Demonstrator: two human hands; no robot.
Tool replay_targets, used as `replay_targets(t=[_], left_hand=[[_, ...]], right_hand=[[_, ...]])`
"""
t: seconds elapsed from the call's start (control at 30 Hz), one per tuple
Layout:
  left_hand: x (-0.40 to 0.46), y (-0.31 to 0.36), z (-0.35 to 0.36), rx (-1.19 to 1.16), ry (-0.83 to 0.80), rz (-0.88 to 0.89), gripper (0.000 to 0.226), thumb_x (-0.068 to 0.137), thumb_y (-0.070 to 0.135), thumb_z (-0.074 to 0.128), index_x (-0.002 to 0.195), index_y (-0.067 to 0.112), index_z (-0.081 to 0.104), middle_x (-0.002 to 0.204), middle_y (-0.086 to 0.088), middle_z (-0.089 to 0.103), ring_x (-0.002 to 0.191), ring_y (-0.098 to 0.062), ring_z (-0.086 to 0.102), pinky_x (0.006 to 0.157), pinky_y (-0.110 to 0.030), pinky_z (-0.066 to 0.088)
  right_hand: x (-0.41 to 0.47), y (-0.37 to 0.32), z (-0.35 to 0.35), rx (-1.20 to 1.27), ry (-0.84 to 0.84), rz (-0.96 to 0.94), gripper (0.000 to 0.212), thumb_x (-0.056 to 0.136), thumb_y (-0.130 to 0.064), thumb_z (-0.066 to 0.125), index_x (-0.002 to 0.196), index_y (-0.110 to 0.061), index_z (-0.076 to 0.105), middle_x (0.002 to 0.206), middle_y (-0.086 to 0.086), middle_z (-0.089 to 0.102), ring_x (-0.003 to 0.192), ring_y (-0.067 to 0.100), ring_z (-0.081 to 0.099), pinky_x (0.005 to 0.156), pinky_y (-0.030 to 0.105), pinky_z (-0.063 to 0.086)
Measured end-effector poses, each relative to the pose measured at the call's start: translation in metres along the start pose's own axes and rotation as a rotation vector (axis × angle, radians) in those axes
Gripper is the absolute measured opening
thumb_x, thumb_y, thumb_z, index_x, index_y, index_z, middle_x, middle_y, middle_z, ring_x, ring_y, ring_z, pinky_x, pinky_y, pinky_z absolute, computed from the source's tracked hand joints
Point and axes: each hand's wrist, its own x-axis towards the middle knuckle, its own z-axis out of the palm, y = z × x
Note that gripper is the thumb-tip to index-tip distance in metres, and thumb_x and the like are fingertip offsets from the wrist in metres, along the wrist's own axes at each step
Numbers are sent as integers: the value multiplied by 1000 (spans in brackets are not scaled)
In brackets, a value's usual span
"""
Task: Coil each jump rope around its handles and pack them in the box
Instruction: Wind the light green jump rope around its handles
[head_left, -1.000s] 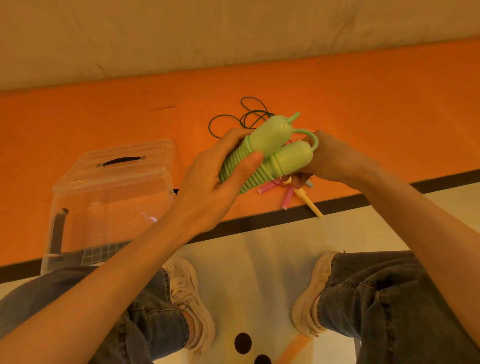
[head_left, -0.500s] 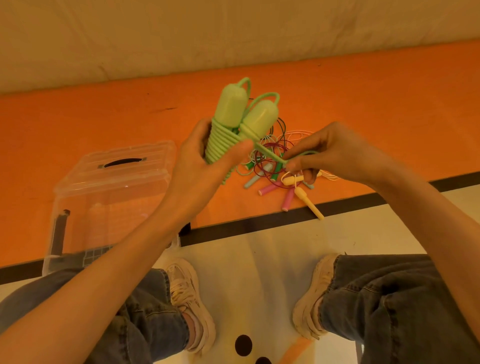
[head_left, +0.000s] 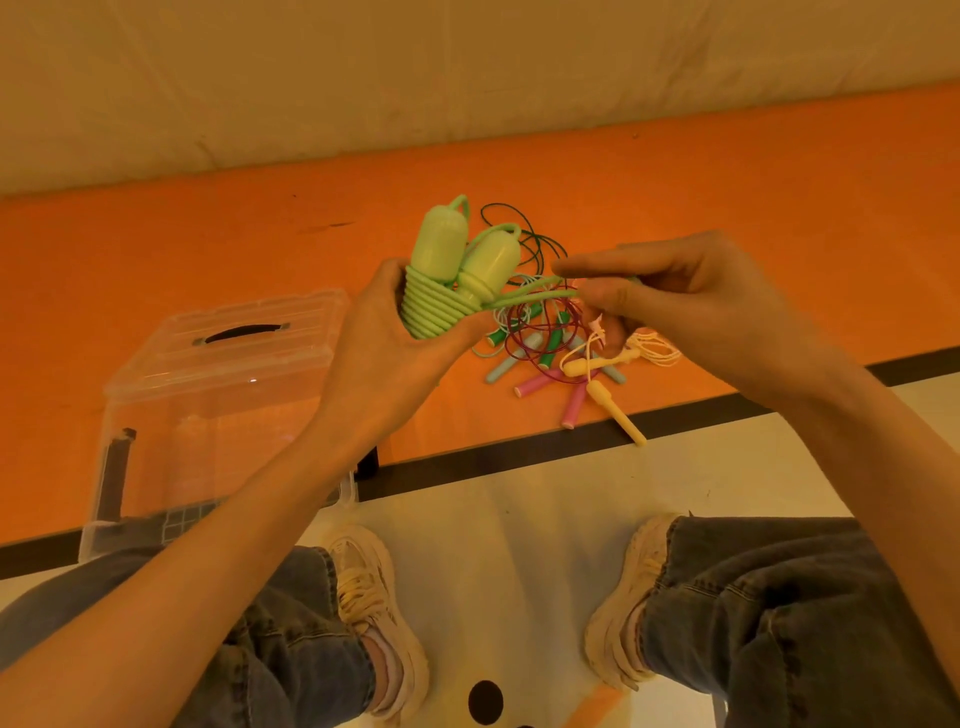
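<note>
My left hand grips a light green jump rope, its two handles side by side and pointing up, with several turns of cord wound round their lower ends. My right hand pinches the loose end of that green cord and holds it stretched out to the right. Below the hands, on the orange mat, lies a tangled pile of other jump ropes with pink, green, pale blue and yellow handles. The clear plastic box stands to the left with its lid on.
The orange mat runs across the view, edged by a black stripe toward me. A pale wall rises behind it. My knees and both shoes rest on the white floor below.
The green handles went from lying sideways to pointing upward in my left hand. My right hand left the handles, took the cord end and drew it out to the right.
</note>
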Motion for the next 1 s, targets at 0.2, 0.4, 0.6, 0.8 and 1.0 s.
replay_targets(t=[0.2,0.4,0.6,0.8,1.0], left_hand=[[1,-1,1,-21,-9,-13,42,73,33,80,103,15,58,84,-3,65,68,-14,61,58,-30,49],[0,2,5,-27,-20,5,34,77,16,79,102,14,56,79,10,57,61,5,52,54,-11,40],[-6,9,8,-17,-61,71,44,71,26,83,104,20,55,80,14,61,70,6,56,59,-9,39],[-2,13,2,-163,-92,10,37,74,17,79,104,9,60,69,14,64,60,9,57,56,-7,40],[-5,18,3,-299,-173,-36,23,75,17,74,92,12,59,61,16,65,55,5,57,52,-9,42]], right_hand=[[-2,-6,19,-160,74,-156,13,87,-5,66,96,-12,71,76,9,68,53,3,61,53,18,52],[-2,-9,25,-80,75,-209,14,90,-12,62,99,-9,71,61,10,62,45,7,54,44,14,44],[3,-7,22,373,-44,-89,20,81,-8,62,101,-5,64,72,7,70,61,20,69,59,24,56],[5,-10,20,397,24,-96,24,80,-19,59,100,-5,64,72,7,71,56,19,67,55,25,55],[9,-11,17,434,123,-115,20,83,-21,55,93,-9,67,82,5,63,52,7,50,47,20,44]])
